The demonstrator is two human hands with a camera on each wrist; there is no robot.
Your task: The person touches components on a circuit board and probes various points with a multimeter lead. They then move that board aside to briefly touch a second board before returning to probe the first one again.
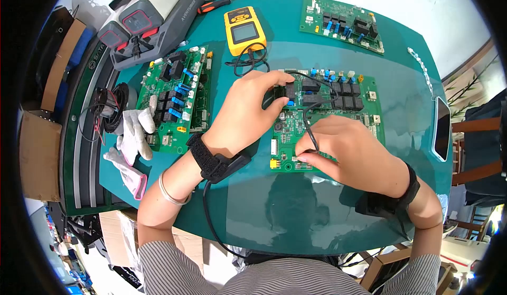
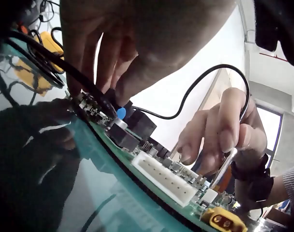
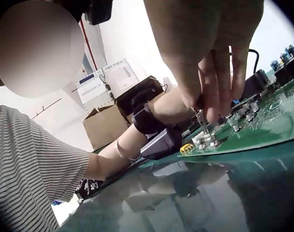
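A green circuit board [image 1: 372, 131] lies on the table. My left hand [image 1: 245, 107] is at its upper left corner, thumb and index finger on either side of a black component [image 1: 290, 91]; in the left wrist view the left hand [image 2: 122, 53] covers part of it. My right hand [image 1: 351, 150] pinches a thin metal-tipped probe [image 2: 224, 168] with a black cable [image 1: 306, 120]. The probe points down at the board's near left corner, beside a white connector [image 2: 164, 180] and a yellow connector [image 2: 224, 220]. Fingers partly hide the probe, and its exact contact point cannot be told.
A yellow handheld meter [image 1: 245, 31] with a coiled cable is beyond the left hand. More boards stand left [image 1: 171, 97] and at the back right [image 1: 343, 23]. White gloves [image 1: 134, 131] lie left, a phone [image 1: 441, 128] right, and a grey case [image 1: 153, 25] at the back left.
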